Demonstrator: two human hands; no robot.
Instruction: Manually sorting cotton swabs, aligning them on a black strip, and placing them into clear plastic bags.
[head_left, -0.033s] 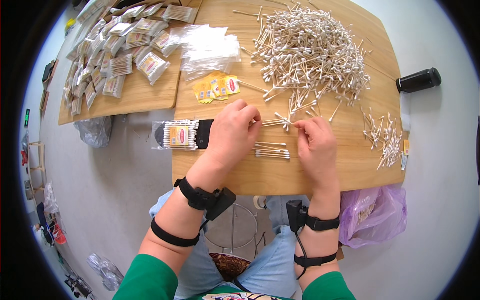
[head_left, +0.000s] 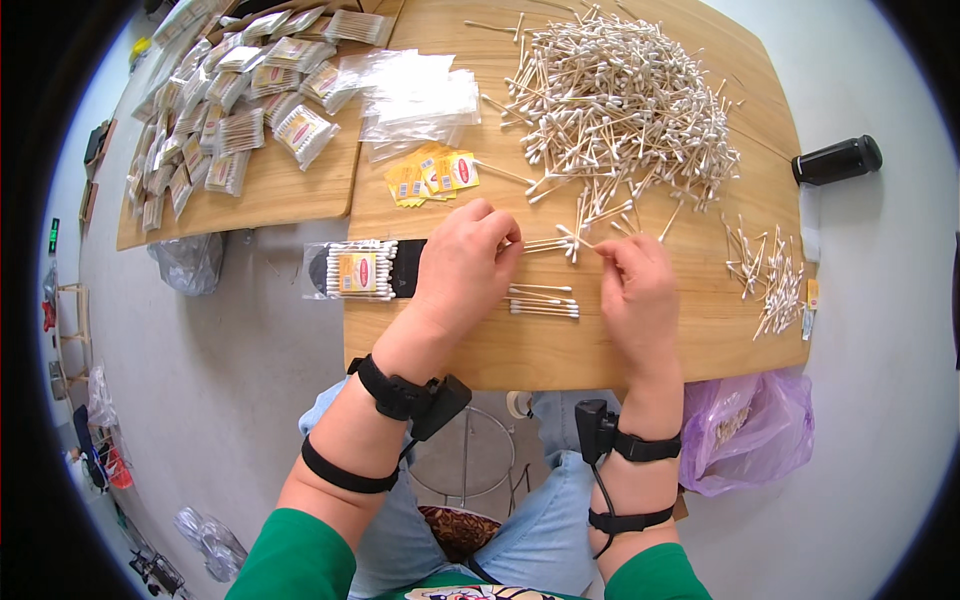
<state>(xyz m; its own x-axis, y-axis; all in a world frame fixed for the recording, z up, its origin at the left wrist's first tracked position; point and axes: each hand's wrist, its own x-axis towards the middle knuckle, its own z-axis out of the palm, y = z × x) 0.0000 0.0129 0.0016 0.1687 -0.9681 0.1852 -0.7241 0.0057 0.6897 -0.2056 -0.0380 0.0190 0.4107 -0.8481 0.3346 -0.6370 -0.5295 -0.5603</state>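
My left hand (head_left: 466, 258) is closed around a few cotton swabs (head_left: 543, 245), whose tips poke out to the right from its fingers. Between thumb and forefinger, my right hand (head_left: 638, 290) pinches one cotton swab (head_left: 579, 238); its white tip crosses the left hand's swabs. Below, several loose swabs (head_left: 544, 308) lie side by side on the wood. Left of my left hand, a clear bag packed with swabs and a yellow card (head_left: 358, 271) rests on a flat black holder (head_left: 408, 268). The left fingertips are partly hidden by that hand.
A big heap of cotton swabs (head_left: 625, 105) covers the far table; a smaller pile (head_left: 770, 280) lies right. Yellow cards (head_left: 430, 176), empty clear bags (head_left: 420, 100) and filled packs (head_left: 240, 130) sit far left. A black bottle (head_left: 838, 161) and purple bag (head_left: 750, 430) are at right.
My right hand has shifted slightly to the right, drawing its pinched swab along. My left hand has stayed in place.
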